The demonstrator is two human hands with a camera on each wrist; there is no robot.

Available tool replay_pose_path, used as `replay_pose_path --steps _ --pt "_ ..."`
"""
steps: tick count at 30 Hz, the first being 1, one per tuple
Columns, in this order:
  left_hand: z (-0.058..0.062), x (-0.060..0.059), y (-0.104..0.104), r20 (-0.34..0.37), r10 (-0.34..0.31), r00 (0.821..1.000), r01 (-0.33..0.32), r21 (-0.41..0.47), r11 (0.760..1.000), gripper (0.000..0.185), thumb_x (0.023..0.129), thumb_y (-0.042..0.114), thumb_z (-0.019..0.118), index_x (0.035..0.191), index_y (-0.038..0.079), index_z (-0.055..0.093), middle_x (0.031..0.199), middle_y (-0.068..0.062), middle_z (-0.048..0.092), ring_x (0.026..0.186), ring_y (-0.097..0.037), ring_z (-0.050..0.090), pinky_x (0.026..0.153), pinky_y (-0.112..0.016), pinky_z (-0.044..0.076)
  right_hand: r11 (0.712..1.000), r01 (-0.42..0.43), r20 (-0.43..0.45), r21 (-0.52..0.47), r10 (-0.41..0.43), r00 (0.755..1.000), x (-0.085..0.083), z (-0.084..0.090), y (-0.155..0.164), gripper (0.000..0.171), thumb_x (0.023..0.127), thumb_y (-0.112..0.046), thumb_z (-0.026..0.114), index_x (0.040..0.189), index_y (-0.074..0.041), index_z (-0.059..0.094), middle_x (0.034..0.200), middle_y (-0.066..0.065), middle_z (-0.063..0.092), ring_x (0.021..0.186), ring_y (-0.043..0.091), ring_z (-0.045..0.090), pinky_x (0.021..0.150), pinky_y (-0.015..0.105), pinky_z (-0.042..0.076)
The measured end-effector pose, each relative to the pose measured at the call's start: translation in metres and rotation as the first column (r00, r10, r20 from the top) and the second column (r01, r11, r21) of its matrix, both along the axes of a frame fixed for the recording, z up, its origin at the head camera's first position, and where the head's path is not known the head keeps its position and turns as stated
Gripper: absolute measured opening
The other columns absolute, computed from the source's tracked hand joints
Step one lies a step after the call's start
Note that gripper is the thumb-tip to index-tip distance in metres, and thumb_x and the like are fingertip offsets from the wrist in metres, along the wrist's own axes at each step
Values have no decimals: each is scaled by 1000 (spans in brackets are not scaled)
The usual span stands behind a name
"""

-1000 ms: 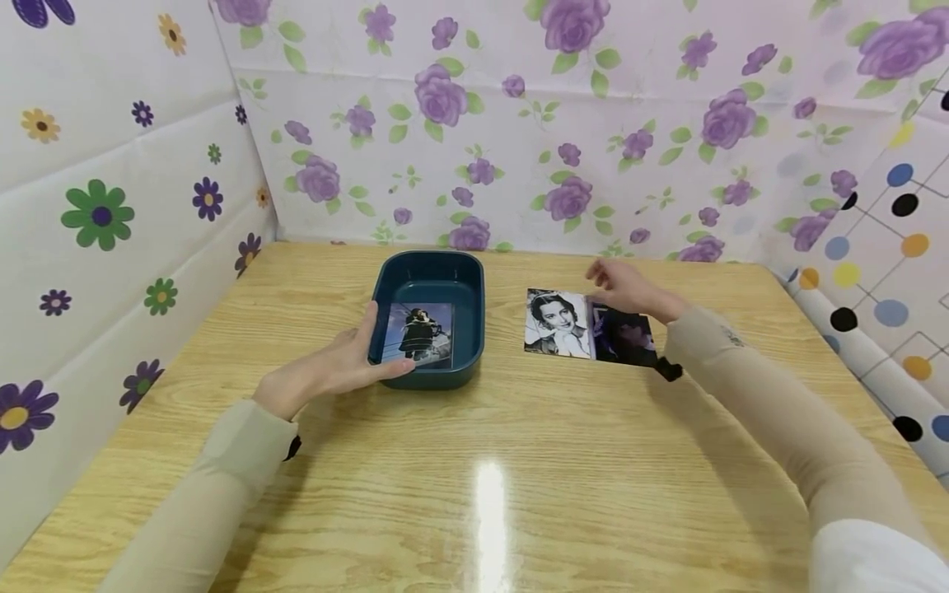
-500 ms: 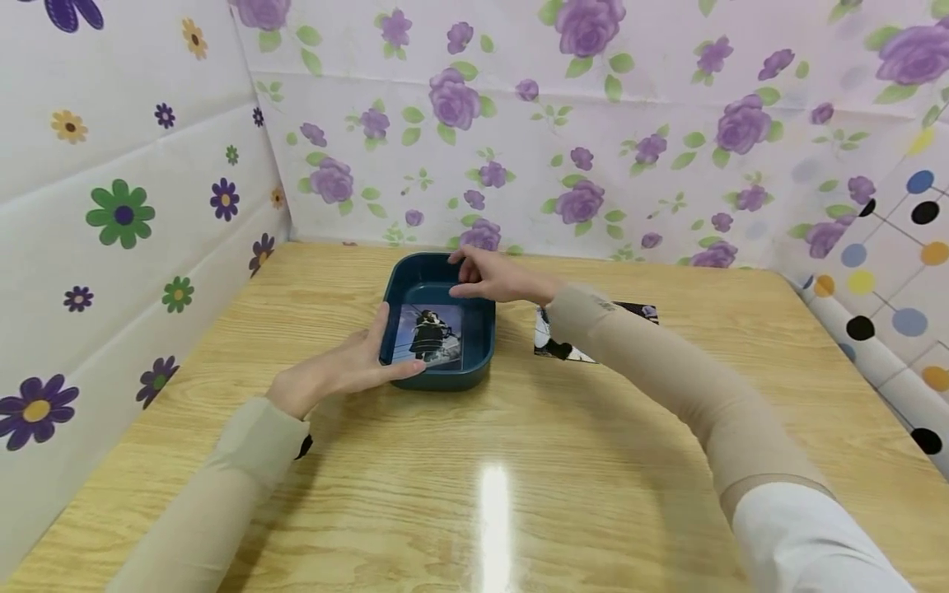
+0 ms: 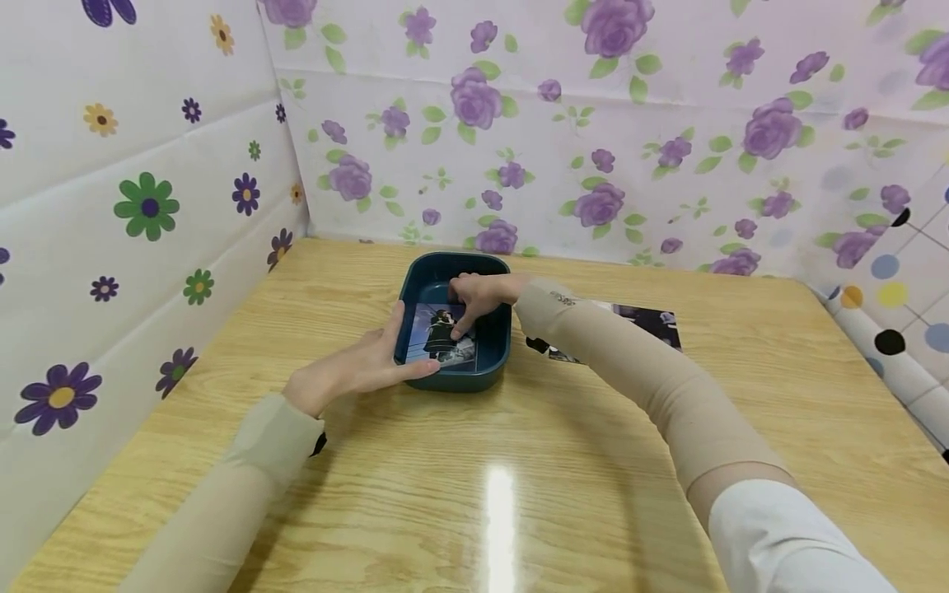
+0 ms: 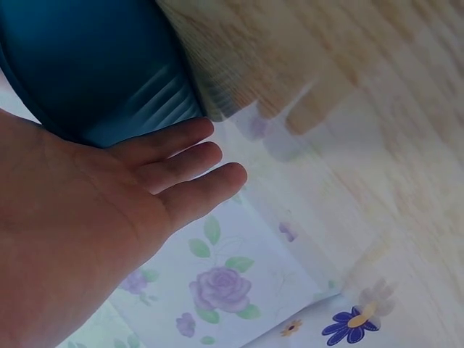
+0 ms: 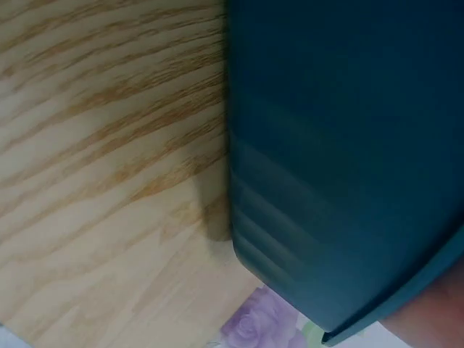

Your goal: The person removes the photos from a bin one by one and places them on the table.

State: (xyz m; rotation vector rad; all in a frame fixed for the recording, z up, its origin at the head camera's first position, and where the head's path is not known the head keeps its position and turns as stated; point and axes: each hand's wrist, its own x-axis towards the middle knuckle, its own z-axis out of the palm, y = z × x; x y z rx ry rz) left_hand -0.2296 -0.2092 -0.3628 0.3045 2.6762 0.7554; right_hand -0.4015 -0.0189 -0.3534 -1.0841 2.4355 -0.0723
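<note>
A dark blue tray (image 3: 493,354) stands on the wooden table (image 3: 519,461), with a photo of two figures (image 3: 437,333) lying inside it. My left hand (image 3: 363,368) rests flat against the tray's left wall, thumb along the front rim. The left wrist view shows its straight fingers (image 4: 181,163) beside the tray (image 4: 94,65). My right hand (image 3: 473,298) reaches into the tray from the right, its bent fingers down on the photo. Whether they pinch it is not visible. The right wrist view shows only the tray's outer wall (image 5: 348,145).
More photos (image 3: 652,323) lie flat on the table right of the tray, partly hidden by my right forearm. Flowered panels (image 3: 519,140) wall in the table at the back and left, a dotted one (image 3: 900,288) at the right.
My right hand left the photos on the table, swung left over the tray and dropped onto the photo inside. The left hand stayed against the tray.
</note>
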Motion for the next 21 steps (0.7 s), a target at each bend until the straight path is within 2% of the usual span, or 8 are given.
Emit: replay_pose_path --steps 7,12,17,21 --pt "0 -1 2 -4 6 1000 -6 -13 1000 120 82 77 49 149 15 -29 160 -26 8 146 -44 19 116 -59 22 1000 -9 -49 22 10 999 0 -4 0 74 78 -49 77 131 -7 48 124 12 47 109 23 44 97 37 41" --pt "1 -1 2 -5 7 1000 -7 -8 1000 120 82 76 50 149 14 -29 160 -25 9 146 -43 20 116 -58 23 1000 4 -60 -17 -5 998 2 -5 1 70 78 -46 78 127 -7 47 119 11 48 105 23 44 92 36 41" --pt "0 0 2 6 13 1000 -13 -4 1000 120 82 77 50 150 16 -28 161 -25 6 147 -43 19 117 -58 23 985 1 -49 -172 -10 999 2 -6 6 58 84 -30 76 125 -6 44 114 11 51 98 22 48 90 35 43" --pt "0 -1 2 0 12 1000 -12 -19 1000 121 81 79 49 150 16 -27 161 -24 2 147 -43 17 117 -58 22 942 42 20 -332 -37 999 4 1 13 42 90 -12 67 124 -4 44 121 14 51 107 22 48 100 37 41"
